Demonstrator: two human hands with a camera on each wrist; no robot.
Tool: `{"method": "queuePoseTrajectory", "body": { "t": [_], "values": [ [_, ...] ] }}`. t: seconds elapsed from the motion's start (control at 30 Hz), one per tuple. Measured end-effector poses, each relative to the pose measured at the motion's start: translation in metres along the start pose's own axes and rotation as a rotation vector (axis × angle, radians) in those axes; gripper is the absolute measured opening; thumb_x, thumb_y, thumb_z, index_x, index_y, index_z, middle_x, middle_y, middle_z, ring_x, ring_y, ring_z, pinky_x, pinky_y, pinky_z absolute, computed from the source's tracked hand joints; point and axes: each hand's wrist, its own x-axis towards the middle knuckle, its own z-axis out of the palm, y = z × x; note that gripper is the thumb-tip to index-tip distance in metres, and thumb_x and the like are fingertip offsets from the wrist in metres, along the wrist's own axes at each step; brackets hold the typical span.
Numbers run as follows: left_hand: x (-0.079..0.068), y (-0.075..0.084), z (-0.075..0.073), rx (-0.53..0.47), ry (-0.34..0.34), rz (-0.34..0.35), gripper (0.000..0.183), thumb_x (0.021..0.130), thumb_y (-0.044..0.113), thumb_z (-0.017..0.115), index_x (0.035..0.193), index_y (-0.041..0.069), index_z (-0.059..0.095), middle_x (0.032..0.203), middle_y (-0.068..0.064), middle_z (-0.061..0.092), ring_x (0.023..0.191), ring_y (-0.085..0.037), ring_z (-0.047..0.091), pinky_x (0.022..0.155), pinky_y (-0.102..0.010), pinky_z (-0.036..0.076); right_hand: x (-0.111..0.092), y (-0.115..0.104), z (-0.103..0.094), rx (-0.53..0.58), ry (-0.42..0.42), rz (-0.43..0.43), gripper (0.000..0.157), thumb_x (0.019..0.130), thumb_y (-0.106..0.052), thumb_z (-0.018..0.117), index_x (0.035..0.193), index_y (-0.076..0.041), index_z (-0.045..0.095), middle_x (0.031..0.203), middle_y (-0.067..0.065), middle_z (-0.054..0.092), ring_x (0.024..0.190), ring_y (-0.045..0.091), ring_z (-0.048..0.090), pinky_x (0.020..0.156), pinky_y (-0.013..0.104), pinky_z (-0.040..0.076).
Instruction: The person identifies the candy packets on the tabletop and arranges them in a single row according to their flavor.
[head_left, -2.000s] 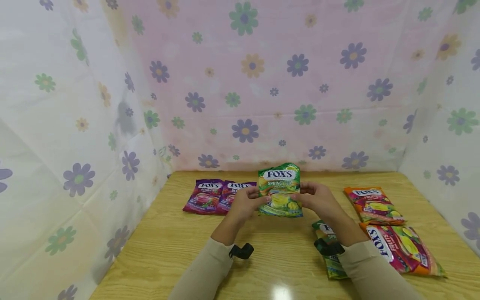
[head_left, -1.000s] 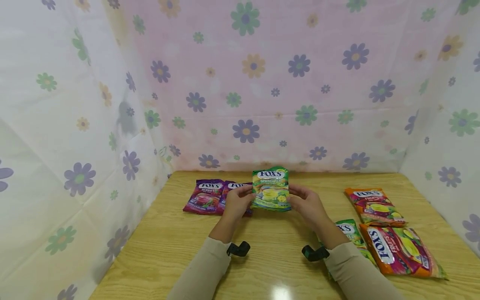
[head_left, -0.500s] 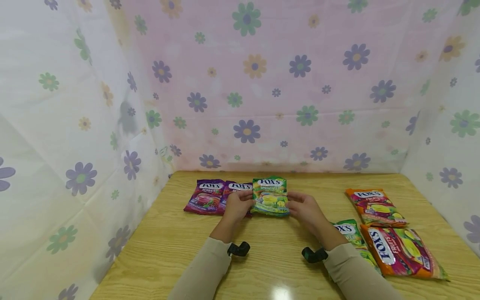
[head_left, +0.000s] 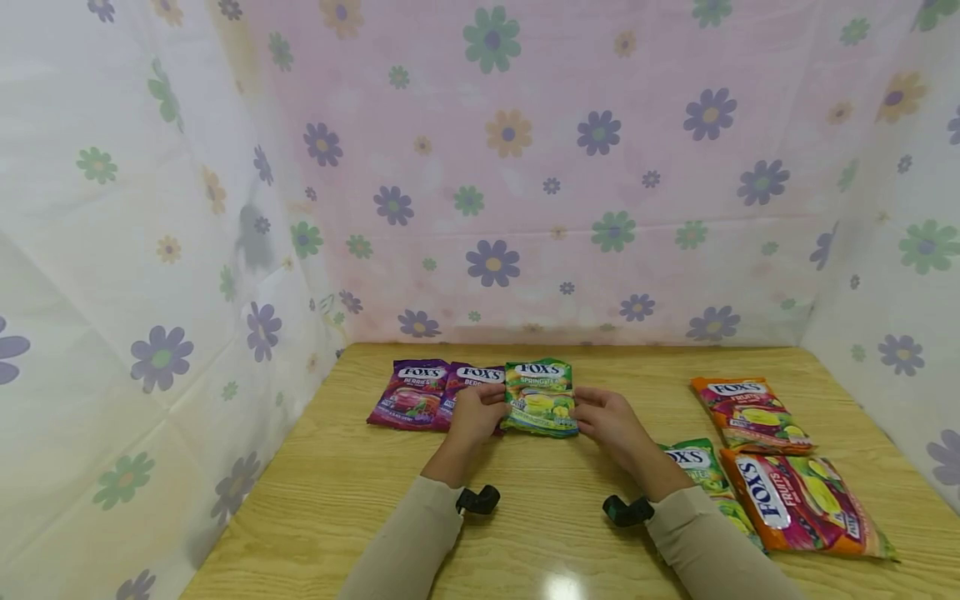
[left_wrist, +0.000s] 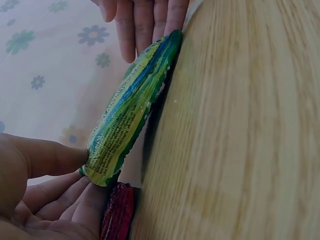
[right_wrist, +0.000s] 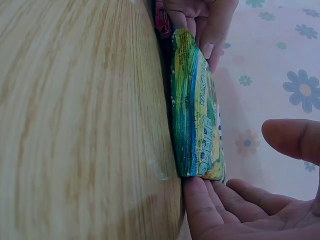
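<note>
A green FOX'S Spring Tea candy bag lies face up near the back of the wooden table, beside two overlapping purple Berries candy bags. My left hand pinches its left edge, thumb on top and fingers beneath, partly covering the nearer purple bag. At the right edge, my right hand touches the bag with straight fingertips. Its thumb stands raised, away from the bag.
A second green candy bag, partly under my right forearm, lies at the right. Beyond it are two orange Fruits candy bags, one behind the other. Flowered cloth walls the table at the back and sides.
The green bag has come down from a raised, tilted hold to the table beside the purple bags, shifting slightly left. My right thumb has come off it.
</note>
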Motion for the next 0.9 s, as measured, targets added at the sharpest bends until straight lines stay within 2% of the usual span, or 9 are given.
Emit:
{"method": "queuePoseTrajectory", "body": {
  "t": [0.23,0.33,0.47,0.63,0.77,0.9],
  "values": [
    [0.0019,-0.0009,0.0009,0.006,-0.006,-0.004,0.038,0.094,0.002,0.072,0.131,0.000,0.069,0.129,-0.019,0.070,0.118,-0.030,0.068,0.074,-0.034,0.064,0.0033,0.0012,0.0003,-0.015,0.014,0.015,0.064,0.103,-0.007,0.056,0.159,0.008,0.028,0.165,0.027,0.029,0.151,0.041,0.035,0.121,0.052,0.037],
    [0.0016,-0.0008,0.0003,0.002,-0.005,-0.002,0.037,0.094,0.002,0.072,0.131,0.000,0.069,0.129,-0.019,0.070,0.118,-0.031,0.068,0.075,-0.034,0.064,0.0051,0.0031,0.0000,-0.023,0.016,0.016,0.065,0.103,-0.007,0.057,0.159,0.008,0.028,0.165,0.027,0.029,0.151,0.041,0.035,0.120,0.052,0.037],
    [0.0005,-0.0005,0.0003,0.001,-0.003,0.002,0.037,0.094,0.003,0.072,0.130,0.000,0.069,0.128,-0.019,0.070,0.120,-0.031,0.068,0.086,-0.035,0.063,0.0061,0.0046,0.0001,-0.027,0.019,0.018,0.065,0.102,-0.007,0.058,0.158,0.008,0.029,0.165,0.026,0.029,0.151,0.040,0.035,0.120,0.053,0.037],
    [0.0008,-0.0012,0.0011,0.001,0.010,-0.008,0.035,0.092,0.004,0.074,0.127,0.001,0.071,0.126,-0.017,0.072,0.119,-0.030,0.068,0.093,-0.037,0.061,0.0047,0.0044,0.0011,-0.035,0.016,0.014,0.065,0.101,-0.008,0.059,0.158,0.008,0.031,0.165,0.026,0.030,0.152,0.040,0.034,0.121,0.054,0.037],
    [0.0014,-0.0025,0.0018,-0.001,0.022,-0.021,0.034,0.091,0.006,0.075,0.124,0.002,0.072,0.121,-0.016,0.073,0.112,-0.027,0.070,0.090,-0.036,0.062,0.0022,0.0041,0.0015,-0.055,0.004,0.008,0.065,0.101,-0.009,0.059,0.157,0.007,0.032,0.165,0.027,0.030,0.151,0.041,0.034,0.120,0.054,0.037],
    [0.0013,-0.0032,0.0026,0.001,0.032,-0.022,0.032,0.091,0.007,0.075,0.122,0.002,0.073,0.116,-0.015,0.074,0.101,-0.022,0.072,0.082,-0.034,0.063,0.0012,0.0051,0.0017,-0.078,-0.001,0.005,0.064,0.101,-0.009,0.059,0.157,0.006,0.033,0.164,0.027,0.031,0.151,0.042,0.035,0.120,0.055,0.037]
  ]
}}
